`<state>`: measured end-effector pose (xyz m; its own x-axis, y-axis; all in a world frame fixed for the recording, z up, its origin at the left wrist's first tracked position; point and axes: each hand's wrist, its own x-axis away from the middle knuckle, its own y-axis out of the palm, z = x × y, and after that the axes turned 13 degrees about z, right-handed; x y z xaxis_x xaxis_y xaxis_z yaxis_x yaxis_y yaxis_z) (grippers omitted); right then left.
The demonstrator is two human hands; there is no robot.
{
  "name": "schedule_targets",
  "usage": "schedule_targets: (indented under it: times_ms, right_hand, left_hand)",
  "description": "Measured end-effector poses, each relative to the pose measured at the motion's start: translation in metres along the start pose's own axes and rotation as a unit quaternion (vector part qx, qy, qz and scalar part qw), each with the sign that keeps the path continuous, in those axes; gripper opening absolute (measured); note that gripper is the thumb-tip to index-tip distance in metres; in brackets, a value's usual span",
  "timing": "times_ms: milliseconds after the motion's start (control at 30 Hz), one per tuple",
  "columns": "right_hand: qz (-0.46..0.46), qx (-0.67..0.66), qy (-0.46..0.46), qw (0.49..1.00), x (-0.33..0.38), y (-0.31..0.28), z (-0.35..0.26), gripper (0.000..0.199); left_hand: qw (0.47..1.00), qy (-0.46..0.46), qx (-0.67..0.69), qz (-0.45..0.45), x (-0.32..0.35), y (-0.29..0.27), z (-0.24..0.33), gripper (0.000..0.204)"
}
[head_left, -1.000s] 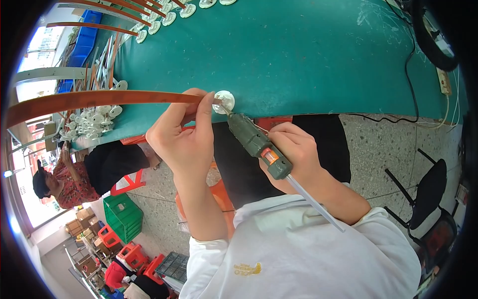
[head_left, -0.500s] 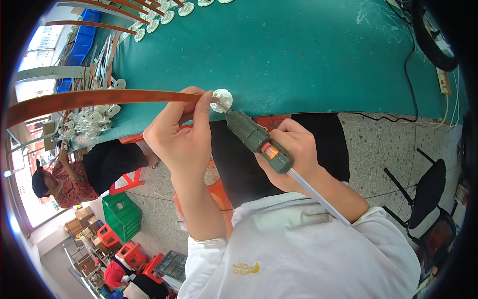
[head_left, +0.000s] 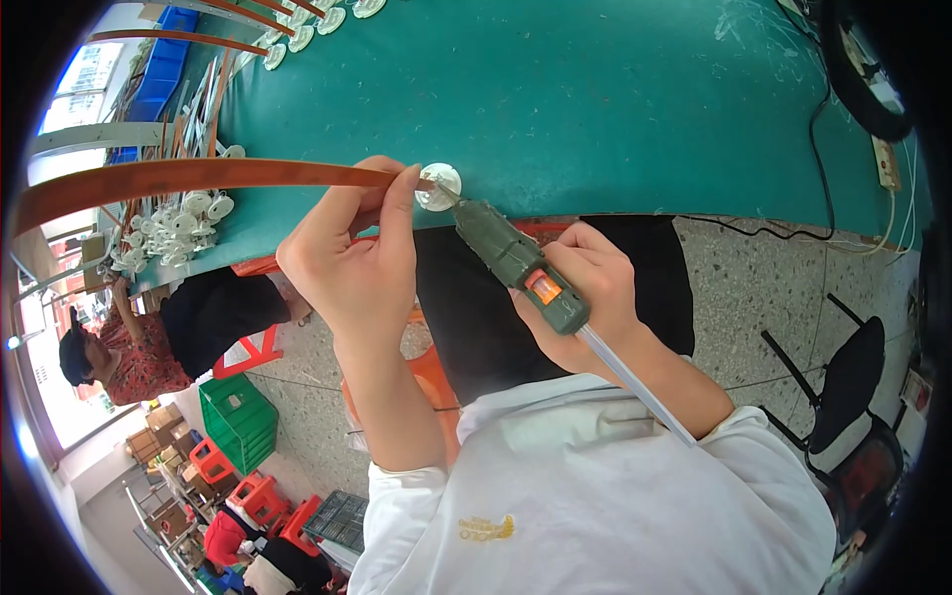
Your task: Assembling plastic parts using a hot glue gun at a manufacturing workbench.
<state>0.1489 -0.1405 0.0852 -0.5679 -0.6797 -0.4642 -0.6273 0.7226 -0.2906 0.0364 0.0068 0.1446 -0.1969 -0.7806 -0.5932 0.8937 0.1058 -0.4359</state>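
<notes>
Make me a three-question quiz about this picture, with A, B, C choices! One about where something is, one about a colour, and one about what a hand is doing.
1. Where is the small white disc?
A. at the near edge of the table
B. on the floor
C. on the black chair

2. What colour is the table top?
A. red
B. teal green
C. yellow

3. What is the right hand doing?
A. resting open and empty
B. waving in the air
C. gripping the green glue gun

Answers: 1 A, the disc sits at the table's edge, where the left hand pinches the long brown strip. 2 B, the whole surface is teal green. 3 C, its fingers wrap the gun, whose nozzle meets the disc.
</notes>
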Motion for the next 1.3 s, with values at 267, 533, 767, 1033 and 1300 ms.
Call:
schedule_targets:
  times_ms: [267, 533, 767, 1033, 1300]
  right_hand:
    - [-0.008, -0.007, -0.026, 1.0, 0.004, -0.001, 0.0, 0.027]
    - [-0.07, -0.213, 0.254, 0.941, 0.005, -0.007, -0.005, 0.018]
    - [-0.291, -0.321, 0.519, 0.736, -0.033, -0.044, -0.003, 0.036]
    - [0.074, -0.426, 0.278, 0.858, -0.045, -0.103, 0.016, 0.038]
    - [0.275, -0.335, 0.237, 0.869, -0.088, -0.123, 0.062, 0.018]
  left_hand:
    - [1.0, 0.002, 0.007, -0.007, 0.001, 0.0, 0.0, 0.005]
    - [1.0, 0.01, 0.002, -0.01, 0.001, -0.001, 0.005, 0.005]
    - [0.998, 0.05, 0.001, -0.027, -0.01, -0.004, 0.013, 0.007]
    - [0.997, 0.058, 0.04, 0.007, -0.076, 0.026, 0.035, 0.006]
    - [0.992, 0.113, -0.004, 0.05, -0.115, 0.142, 0.028, 0.012]
